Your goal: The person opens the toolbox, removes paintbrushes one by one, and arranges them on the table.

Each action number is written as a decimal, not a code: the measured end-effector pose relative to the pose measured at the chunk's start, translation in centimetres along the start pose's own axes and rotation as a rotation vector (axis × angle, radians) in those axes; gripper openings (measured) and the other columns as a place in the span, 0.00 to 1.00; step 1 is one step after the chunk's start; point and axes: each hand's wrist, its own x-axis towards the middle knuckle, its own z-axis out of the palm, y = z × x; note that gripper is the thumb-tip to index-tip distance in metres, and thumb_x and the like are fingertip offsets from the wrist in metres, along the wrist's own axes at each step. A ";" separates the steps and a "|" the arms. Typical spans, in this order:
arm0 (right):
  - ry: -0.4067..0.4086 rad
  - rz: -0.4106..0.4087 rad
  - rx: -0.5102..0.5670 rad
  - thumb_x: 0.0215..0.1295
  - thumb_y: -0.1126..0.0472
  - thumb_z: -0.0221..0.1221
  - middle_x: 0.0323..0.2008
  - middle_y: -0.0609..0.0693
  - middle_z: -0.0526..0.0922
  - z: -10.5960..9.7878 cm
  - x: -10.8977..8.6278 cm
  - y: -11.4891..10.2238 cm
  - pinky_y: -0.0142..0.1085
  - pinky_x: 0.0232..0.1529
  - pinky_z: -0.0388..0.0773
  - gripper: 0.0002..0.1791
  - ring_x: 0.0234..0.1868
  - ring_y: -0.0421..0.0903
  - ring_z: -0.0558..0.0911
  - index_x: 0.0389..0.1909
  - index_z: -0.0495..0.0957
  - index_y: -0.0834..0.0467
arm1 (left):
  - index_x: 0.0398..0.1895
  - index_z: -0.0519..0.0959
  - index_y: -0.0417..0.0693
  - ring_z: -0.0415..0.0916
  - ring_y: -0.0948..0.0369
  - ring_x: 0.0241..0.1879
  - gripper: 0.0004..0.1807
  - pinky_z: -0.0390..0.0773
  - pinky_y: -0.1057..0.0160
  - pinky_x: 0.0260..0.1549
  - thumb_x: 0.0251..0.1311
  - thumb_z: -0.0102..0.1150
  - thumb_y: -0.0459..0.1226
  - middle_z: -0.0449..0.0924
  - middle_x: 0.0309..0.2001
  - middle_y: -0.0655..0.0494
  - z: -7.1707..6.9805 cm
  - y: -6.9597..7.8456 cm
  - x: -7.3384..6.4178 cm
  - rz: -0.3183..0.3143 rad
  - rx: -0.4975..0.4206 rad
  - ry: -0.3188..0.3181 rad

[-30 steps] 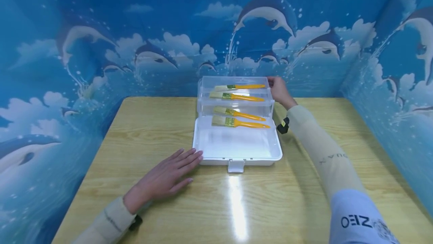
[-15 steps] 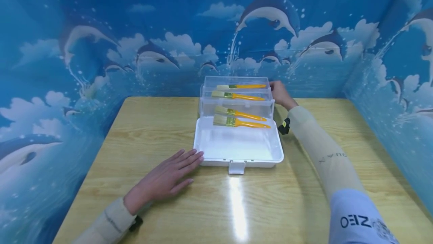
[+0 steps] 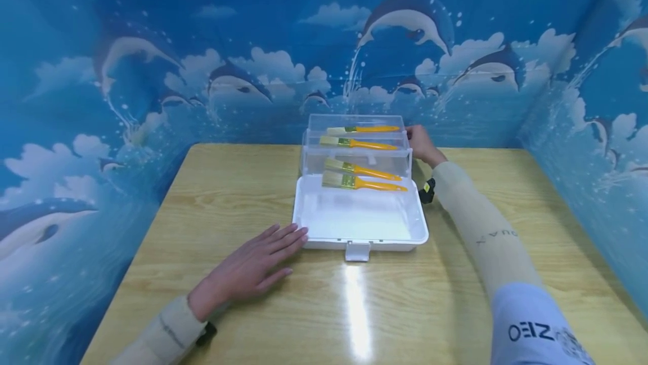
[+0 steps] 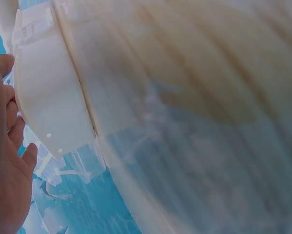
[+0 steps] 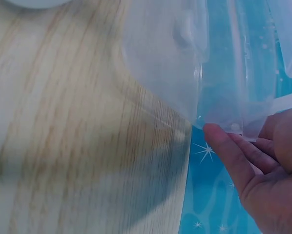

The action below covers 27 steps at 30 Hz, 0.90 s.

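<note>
A white plastic storage box (image 3: pixel 359 213) stands unfolded, its clear trays (image 3: pixel 356 160) raised in steps behind the white base. Several paintbrushes (image 3: pixel 374 185) with orange handles lie crosswise, some in the raised trays and some lower, towards the back of the base. My left hand (image 3: pixel 250 266) lies flat with straight fingers, their tips against the base's front left corner. At the back right, my right hand (image 3: pixel 422 143) holds the edge of the clear lid (image 5: pixel 160 53); in the right wrist view, its fingers meet the lid's lower corner. The head view partly hides those fingertips.
The box stands on a wood-grain table (image 3: pixel 243 185), near its back edge. A latch (image 3: pixel 357 251) hangs from the box's front. A blue curtain (image 3: pixel 253 27) printed with dolphins surrounds the table at the back and sides.
My right hand has lowered slightly at the back of the box, and the lid beside it has tilted a little further back. The left hand keeps its place at the corner.
</note>
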 end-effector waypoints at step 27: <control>-0.010 0.030 0.121 0.76 0.66 0.53 0.65 0.74 0.72 0.2 -1.1 0.1 0.57 0.66 0.76 0.26 0.65 0.68 0.75 0.70 0.65 0.74 | 0.82 0.53 0.51 0.47 0.56 0.81 0.37 0.50 0.50 0.79 0.76 0.49 0.51 0.48 0.82 0.58 -0.1 0.1 0.2 -0.015 -0.007 -0.049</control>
